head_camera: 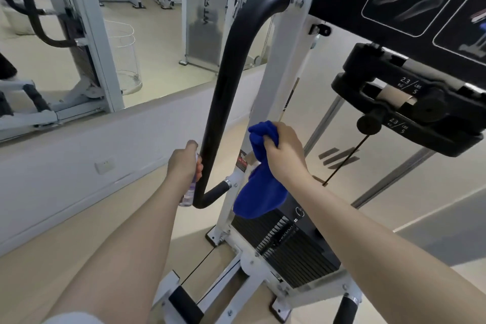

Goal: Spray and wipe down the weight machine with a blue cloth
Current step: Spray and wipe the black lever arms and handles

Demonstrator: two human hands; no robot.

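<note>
2 bare forearms nearest. Left hand: grip held around spray bottle. Right hand: blue cloth bunched. Risk: overspray onto weight stack, handle missed.

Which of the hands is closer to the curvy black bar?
Left. The left hand, holding the spray bottle, is right against the black bar. The right hand grips the blue cloth farther off, beside the white post.

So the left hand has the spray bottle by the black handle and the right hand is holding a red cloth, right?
Not quite: the cloth in the right hand is blue, not red, as the head view shows. The left hand does hold the spray bottle by the black handle.
</note>
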